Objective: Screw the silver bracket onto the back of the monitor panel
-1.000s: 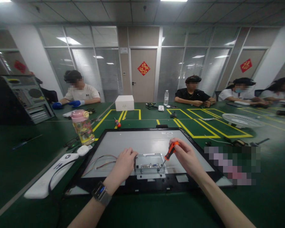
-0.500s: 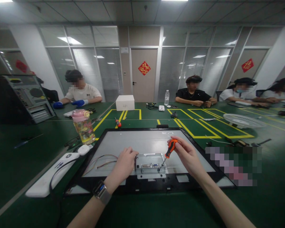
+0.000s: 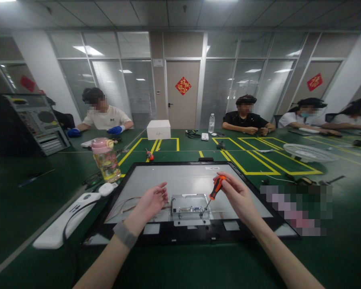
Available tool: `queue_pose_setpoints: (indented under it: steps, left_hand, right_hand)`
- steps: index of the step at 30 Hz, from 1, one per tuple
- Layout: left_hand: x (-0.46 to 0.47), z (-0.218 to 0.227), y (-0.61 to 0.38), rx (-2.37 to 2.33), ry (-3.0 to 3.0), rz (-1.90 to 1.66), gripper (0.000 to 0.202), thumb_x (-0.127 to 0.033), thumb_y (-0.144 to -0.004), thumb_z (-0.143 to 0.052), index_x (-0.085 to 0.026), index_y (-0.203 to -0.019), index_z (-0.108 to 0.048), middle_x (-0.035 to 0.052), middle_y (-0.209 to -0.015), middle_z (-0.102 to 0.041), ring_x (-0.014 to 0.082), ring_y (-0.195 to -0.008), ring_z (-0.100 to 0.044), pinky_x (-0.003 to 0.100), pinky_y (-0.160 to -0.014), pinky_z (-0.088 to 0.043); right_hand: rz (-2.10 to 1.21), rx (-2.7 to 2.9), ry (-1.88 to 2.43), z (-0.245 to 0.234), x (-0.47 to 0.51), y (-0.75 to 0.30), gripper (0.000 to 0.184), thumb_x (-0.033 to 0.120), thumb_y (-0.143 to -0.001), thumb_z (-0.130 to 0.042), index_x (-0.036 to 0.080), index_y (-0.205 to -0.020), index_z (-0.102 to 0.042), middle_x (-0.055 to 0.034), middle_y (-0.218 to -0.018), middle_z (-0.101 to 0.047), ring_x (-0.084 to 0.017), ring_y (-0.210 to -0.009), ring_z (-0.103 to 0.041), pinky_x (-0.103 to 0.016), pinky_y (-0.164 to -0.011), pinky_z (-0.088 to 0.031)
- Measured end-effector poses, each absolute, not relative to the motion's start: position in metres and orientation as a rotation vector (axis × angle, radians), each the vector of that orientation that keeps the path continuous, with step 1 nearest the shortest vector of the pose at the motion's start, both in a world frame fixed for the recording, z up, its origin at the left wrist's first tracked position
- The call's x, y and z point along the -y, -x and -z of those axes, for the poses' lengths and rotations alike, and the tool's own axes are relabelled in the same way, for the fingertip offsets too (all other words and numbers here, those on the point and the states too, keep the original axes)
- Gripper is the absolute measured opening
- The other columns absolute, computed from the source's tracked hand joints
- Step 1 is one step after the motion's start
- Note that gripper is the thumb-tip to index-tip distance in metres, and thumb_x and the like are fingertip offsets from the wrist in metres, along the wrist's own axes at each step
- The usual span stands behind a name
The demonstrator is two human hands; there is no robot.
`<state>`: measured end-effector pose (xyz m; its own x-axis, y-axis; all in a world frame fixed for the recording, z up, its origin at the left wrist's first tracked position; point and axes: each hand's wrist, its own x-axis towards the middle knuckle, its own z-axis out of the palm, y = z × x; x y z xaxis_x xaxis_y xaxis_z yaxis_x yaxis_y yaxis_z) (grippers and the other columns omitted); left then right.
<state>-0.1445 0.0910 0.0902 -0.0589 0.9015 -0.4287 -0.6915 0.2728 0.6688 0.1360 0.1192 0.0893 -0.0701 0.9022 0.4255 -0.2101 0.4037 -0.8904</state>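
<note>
A: Where did the metal bracket (image 3: 189,200) sit?

B: On the near half of the gray panel (image 3: 174,176), close to the near edge of the black frame (image 3: 195,235); beyond it the gray surface ran on to the frame's far edge, so most of the open room lay on that side.

A: And the right hand (image 3: 239,196)?

B: Its fingers were clamped on the orange-and-black handle of a screwdriver (image 3: 218,187); the shaft slanted down and left to the bracket's near right corner; I couldn't tell whether the tip was seated in a screw.

A: The left hand (image 3: 153,202)?

B: Just beside the bracket's left edge, over the thin wires (image 3: 120,206); its fingers were loosely apart and slightly curled, the palm turned partly inward; a small gap seemed to separate fingertips and metal.

A: How tight were the sides?

B: On the left, a long white case (image 3: 64,224) and a pink-lidded bottle (image 3: 104,160) stood near the frame; on the right, a pixelated item (image 3: 296,210) lay just beyond its edge; toward the wearer, a strip of green table (image 3: 192,265) bordered the frame.
</note>
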Motion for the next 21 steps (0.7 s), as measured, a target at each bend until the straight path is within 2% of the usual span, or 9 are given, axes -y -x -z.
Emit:
queue_pose_setpoints:
  steps: [4,7,10,11,13,16,19,21]
  left_hand:
    - [-0.092,-0.09,0.145,-1.048,-0.445,-1.329,0.022,-0.002,-0.082,-0.044,-0.013,-0.093,-0.06,-0.0017,-0.069,-0.055,0.0088,-0.054,-0.054,0.02,-0.056,-0.047]
    - [-0.092,-0.088,0.146,-1.287,-0.903,-1.301,0.017,-0.009,-0.084,-0.047,-0.014,-0.089,-0.063,0.0004,-0.073,-0.059,0.012,-0.061,-0.056,0.023,-0.061,-0.047]
    - [-0.089,-0.083,0.145,-1.653,-1.611,-1.152,0.021,-0.013,-0.087,-0.046,-0.017,-0.093,-0.066,0.0043,-0.086,-0.063,0.0186,-0.08,-0.06,0.031,-0.077,-0.05]
    - [-0.088,-0.081,0.144,-1.758,-1.855,-1.067,0.027,-0.01,-0.087,-0.044,-0.018,-0.099,-0.066,0.0068,-0.098,-0.063,0.0208,-0.093,-0.06,0.035,-0.088,-0.048]
    - [-0.085,-0.076,0.14,-1.941,-2.166,-0.735,0.037,-0.003,-0.083,-0.043,-0.016,-0.109,-0.066,0.011,-0.109,-0.061,0.0248,-0.103,-0.057,0.041,-0.095,-0.044]
    - [-0.082,-0.07,0.136,-1.925,-2.358,-0.454,0.038,-0.005,-0.087,-0.041,-0.017,-0.115,-0.065,0.0117,-0.113,-0.06,0.0256,-0.107,-0.055,0.039,-0.096,-0.044]
    - [-0.082,-0.067,0.133,-1.911,-2.389,-0.433,0.039,-0.004,-0.089,-0.038,-0.017,-0.116,-0.064,0.0114,-0.113,-0.059,0.0245,-0.107,-0.055,0.038,-0.097,-0.044]
    - [-0.083,-0.067,0.133,-1.915,-2.394,-0.429,0.039,-0.004,-0.089,-0.038,-0.017,-0.116,-0.063,0.0116,-0.113,-0.059,0.0244,-0.107,-0.054,0.038,-0.097,-0.043]
  right_hand:
    - [-1.039,1.326,0.709,-0.09,-0.119,-0.136,0.036,0.05,-0.08,-0.074,0.025,-0.106,-0.075,-0.008,-0.096,-0.077,-0.026,-0.094,-0.069,-0.043,-0.091,-0.052]
    - [-1.034,1.334,0.709,-0.09,-0.118,-0.136,0.036,0.05,-0.081,-0.074,0.026,-0.108,-0.075,-0.0078,-0.098,-0.077,-0.026,-0.097,-0.069,-0.043,-0.093,-0.051]
    - [-1.036,1.367,0.677,-0.09,-0.115,-0.137,0.036,0.047,-0.085,-0.071,0.028,-0.115,-0.073,-0.0075,-0.105,-0.077,-0.027,-0.103,-0.068,-0.044,-0.098,-0.049]
    - [-1.029,1.38,0.666,-0.091,-0.114,-0.137,0.037,0.046,-0.086,-0.069,0.028,-0.118,-0.072,-0.0072,-0.107,-0.076,-0.027,-0.104,-0.068,-0.045,-0.099,-0.049]
    - [-0.986,1.4,0.67,-0.093,-0.112,-0.136,0.036,0.045,-0.087,-0.068,0.029,-0.119,-0.071,-0.0067,-0.109,-0.075,-0.027,-0.105,-0.068,-0.046,-0.1,-0.049]
    - [-0.856,1.392,0.717,-0.097,-0.109,-0.133,0.03,0.045,-0.083,-0.072,0.029,-0.107,-0.076,-0.0062,-0.107,-0.074,-0.027,-0.103,-0.067,-0.044,-0.094,-0.053]
    - [-0.781,1.371,0.729,-0.098,-0.11,-0.13,0.025,0.047,-0.077,-0.076,0.028,-0.094,-0.078,-0.0055,-0.101,-0.072,-0.027,-0.097,-0.067,-0.04,-0.084,-0.056]
    - [-0.781,1.365,0.731,-0.096,-0.112,-0.13,0.025,0.047,-0.076,-0.077,0.027,-0.091,-0.078,-0.0048,-0.095,-0.072,-0.026,-0.093,-0.067,-0.039,-0.084,-0.056]
